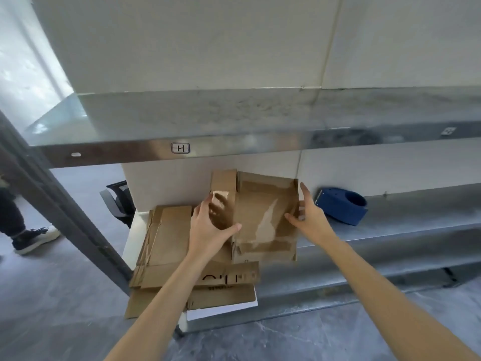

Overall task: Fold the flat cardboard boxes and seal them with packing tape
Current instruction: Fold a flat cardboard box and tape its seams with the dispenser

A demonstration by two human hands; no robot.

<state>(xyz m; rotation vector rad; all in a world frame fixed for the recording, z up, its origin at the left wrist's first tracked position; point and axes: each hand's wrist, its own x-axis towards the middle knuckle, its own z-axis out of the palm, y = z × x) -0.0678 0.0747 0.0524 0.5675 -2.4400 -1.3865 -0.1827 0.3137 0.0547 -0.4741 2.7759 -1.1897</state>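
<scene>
Both hands clasp the partly folded cardboard box [263, 220] at the centre of the frame, over the lower metal shelf [390, 217]. The left hand [205, 225] wraps the box's left side, its fingers showing through a strip of clear tape [221, 195], thumb stretched across the front. The right hand [309, 217] pinches the right edge, thumb on the face, forefinger pointing up along it. Both forearms reach up from the bottom of the frame. Flat cardboard sheets [166, 235] lie stacked lower left; a blue tape dispenser [341, 204] sits to the right.
</scene>
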